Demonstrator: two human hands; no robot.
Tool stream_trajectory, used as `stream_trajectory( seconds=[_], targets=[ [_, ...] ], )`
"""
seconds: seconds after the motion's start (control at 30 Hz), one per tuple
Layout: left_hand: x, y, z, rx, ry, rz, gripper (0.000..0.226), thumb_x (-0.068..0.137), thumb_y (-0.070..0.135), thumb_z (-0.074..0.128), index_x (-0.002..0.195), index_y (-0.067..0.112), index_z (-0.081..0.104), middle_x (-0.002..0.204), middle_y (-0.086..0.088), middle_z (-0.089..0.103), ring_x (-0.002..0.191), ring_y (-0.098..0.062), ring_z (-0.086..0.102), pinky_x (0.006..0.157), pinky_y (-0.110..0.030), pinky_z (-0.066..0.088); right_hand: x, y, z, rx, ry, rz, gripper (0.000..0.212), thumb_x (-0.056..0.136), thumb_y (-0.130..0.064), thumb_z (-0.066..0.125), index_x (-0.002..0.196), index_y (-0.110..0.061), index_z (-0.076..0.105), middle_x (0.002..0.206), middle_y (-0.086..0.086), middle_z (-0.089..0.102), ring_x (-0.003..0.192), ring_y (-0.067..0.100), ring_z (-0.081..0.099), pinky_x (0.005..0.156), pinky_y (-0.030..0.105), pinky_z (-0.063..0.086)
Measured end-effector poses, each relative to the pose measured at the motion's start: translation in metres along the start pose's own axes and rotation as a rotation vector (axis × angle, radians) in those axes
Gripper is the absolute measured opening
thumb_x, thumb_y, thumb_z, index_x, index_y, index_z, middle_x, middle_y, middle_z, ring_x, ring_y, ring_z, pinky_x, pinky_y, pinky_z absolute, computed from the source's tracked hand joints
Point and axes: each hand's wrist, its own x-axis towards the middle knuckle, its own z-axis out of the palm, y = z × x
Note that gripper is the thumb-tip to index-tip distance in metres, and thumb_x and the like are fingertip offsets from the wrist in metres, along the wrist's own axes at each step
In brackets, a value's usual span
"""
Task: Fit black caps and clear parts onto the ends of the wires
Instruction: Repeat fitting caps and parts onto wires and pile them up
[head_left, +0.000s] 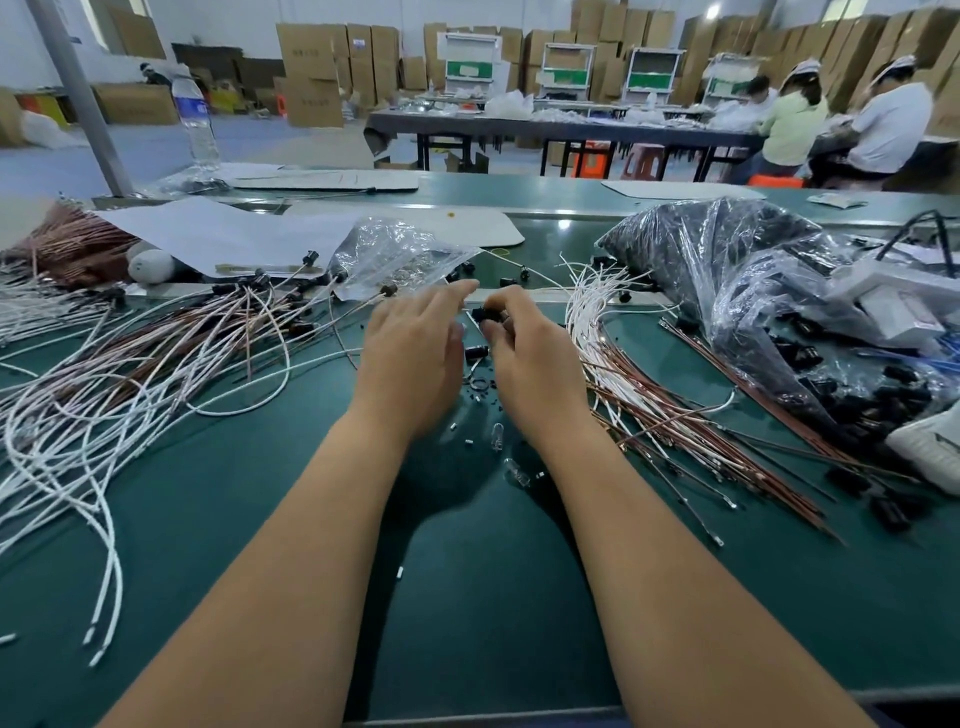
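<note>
1. Your right hand (524, 358) pinches a black cap (485, 315) up off the counter (467, 597), clear for fitting.
2. Your left hand (415, 353) hovers close, fingers loose, holding nothing I can see.
3. Bare wires (613, 364) lie just right, within reach.

The right hand (524, 353) hides most of the small black plastic cap (485, 315) at its fingertips, the left hand (415, 353) covers its own palm side, and the white and brown wires (78, 415) run off the left edge.
</note>
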Motion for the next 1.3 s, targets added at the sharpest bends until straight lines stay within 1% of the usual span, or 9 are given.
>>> stream_trajectory(
  seconds=[0.2, 0.33, 0.43, 0.57, 0.63, 0.73, 0.9, 1.07, 1.3],
  targets=[
    [0.003, -0.005, 0.001, -0.011, 0.011, -0.053, 0.025, 0.095, -0.001, 0.042, 0.105, 0.005, 0.064, 0.103, -0.015, 0.063, 0.096, -0.033, 0.054, 0.076, -0.029, 0.033, 0.002, 0.005, -0.002, 0.042, -0.017, 0.024, 0.009, 0.096, -0.014, 0.052, 0.104, -0.013, 0.058, 0.085, 0.001, 0.064, 0.072, 0.021, 0.055, 0.063, 0.033, 0.045],
    [0.000, -0.007, 0.003, 0.007, -0.054, -0.187, 0.027, 0.090, -0.004, 0.042, 0.104, 0.007, 0.062, 0.109, -0.014, 0.057, 0.092, -0.031, 0.054, 0.069, -0.028, 0.030, 0.002, 0.004, 0.002, -0.002, -0.067, 0.006, 0.012, 0.095, -0.013, 0.056, 0.104, -0.010, 0.062, 0.087, 0.005, 0.067, 0.079, 0.024, 0.059, 0.067, 0.034, 0.046],
    [0.002, -0.003, 0.000, -0.179, -0.019, -0.153, 0.018, 0.092, 0.000, 0.048, 0.100, 0.005, 0.063, 0.101, -0.008, 0.059, 0.090, -0.022, 0.053, 0.075, -0.026, 0.037, 0.002, 0.004, 0.004, 0.025, -0.073, -0.001, 0.012, 0.093, -0.013, 0.058, 0.103, -0.012, 0.064, 0.078, -0.001, 0.061, 0.073, 0.020, 0.054, 0.066, 0.033, 0.044],
    [0.002, -0.001, -0.002, -0.467, -0.029, -0.322, 0.006, 0.090, 0.012, 0.061, 0.085, 0.012, 0.064, 0.071, 0.007, 0.058, 0.059, 0.000, 0.049, 0.058, -0.012, 0.038, 0.001, 0.004, 0.004, 0.086, -0.059, 0.002, 0.015, 0.091, -0.011, 0.060, 0.104, -0.013, 0.066, 0.077, -0.004, 0.061, 0.069, 0.015, 0.053, 0.064, 0.028, 0.041],
    [0.002, -0.003, -0.003, -0.583, -0.050, -0.399, 0.010, 0.090, 0.013, 0.064, 0.080, 0.015, 0.064, 0.067, 0.003, 0.061, 0.054, 0.000, 0.049, 0.056, -0.012, 0.040, 0.001, 0.004, 0.003, 0.131, -0.031, 0.032, 0.018, 0.089, -0.010, 0.064, 0.106, -0.015, 0.065, 0.078, -0.005, 0.060, 0.069, 0.012, 0.055, 0.065, 0.024, 0.042],
    [0.004, -0.005, -0.008, -0.714, -0.029, -0.465, 0.016, 0.090, 0.012, 0.065, 0.075, 0.018, 0.064, 0.069, -0.004, 0.063, 0.058, -0.007, 0.052, 0.056, -0.012, 0.043, 0.002, 0.002, 0.001, 0.252, 0.017, 0.118, 0.017, 0.086, -0.007, 0.068, 0.099, -0.017, 0.064, 0.078, -0.003, 0.063, 0.072, 0.012, 0.063, 0.068, 0.020, 0.049],
    [0.003, -0.006, -0.011, -0.781, -0.036, -0.494, 0.013, 0.090, 0.013, 0.065, 0.078, 0.017, 0.066, 0.073, -0.005, 0.066, 0.069, -0.018, 0.053, 0.057, -0.012, 0.043, 0.005, 0.002, -0.006, 0.414, 0.071, 0.152, 0.015, 0.084, -0.001, 0.068, 0.084, -0.015, 0.066, 0.074, 0.000, 0.068, 0.068, 0.015, 0.069, 0.071, 0.031, 0.058],
    [0.003, -0.006, -0.014, -0.827, -0.077, -0.500, 0.013, 0.091, 0.012, 0.064, 0.081, 0.019, 0.068, 0.070, 0.003, 0.067, 0.057, -0.007, 0.047, 0.056, -0.016, 0.040, 0.005, 0.002, -0.006, 0.435, 0.081, 0.160, 0.016, 0.088, 0.002, 0.062, 0.088, -0.014, 0.065, 0.077, 0.000, 0.068, 0.073, 0.017, 0.069, 0.071, 0.029, 0.057],
    [0.002, -0.008, -0.012, -0.830, -0.093, -0.494, 0.016, 0.086, 0.006, 0.069, 0.081, 0.021, 0.069, 0.073, 0.000, 0.068, 0.067, -0.011, 0.058, 0.067, -0.022, 0.048, 0.005, 0.001, -0.005, 0.413, 0.083, 0.168, 0.023, 0.093, -0.008, 0.059, 0.080, -0.026, 0.057, 0.071, -0.006, 0.063, 0.072, 0.019, 0.066, 0.067, 0.025, 0.053]
  ],
)
